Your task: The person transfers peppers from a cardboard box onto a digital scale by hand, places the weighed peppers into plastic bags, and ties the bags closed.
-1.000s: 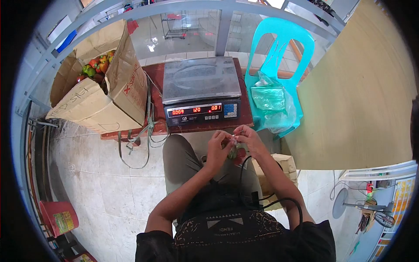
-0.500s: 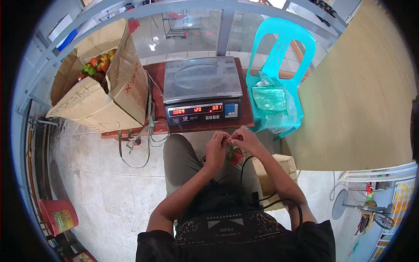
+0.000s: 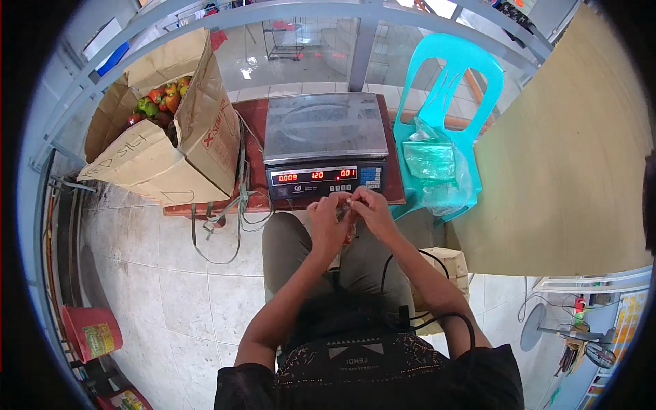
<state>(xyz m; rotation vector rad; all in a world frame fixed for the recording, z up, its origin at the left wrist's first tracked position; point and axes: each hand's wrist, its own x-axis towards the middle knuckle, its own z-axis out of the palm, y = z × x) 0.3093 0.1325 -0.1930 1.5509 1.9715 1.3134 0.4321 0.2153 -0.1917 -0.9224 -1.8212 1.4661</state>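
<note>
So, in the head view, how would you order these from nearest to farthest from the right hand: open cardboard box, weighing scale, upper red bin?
1. weighing scale, just ahead, slightly left
2. open cardboard box, left side
3. upper red bin, lower left

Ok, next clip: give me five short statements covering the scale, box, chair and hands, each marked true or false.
1. The scale has a lit display reading 0.009, 1.20 and 0.01. True.
2. Both hands rest flat on the knees. False: the left hand and right hand are close together at a small plastic bag.
3. Red and green produce shows inside the cardboard box. True.
4. The chair is red. False: the chair is turquoise.
5. Green plastic lies on the chair. True.
</note>
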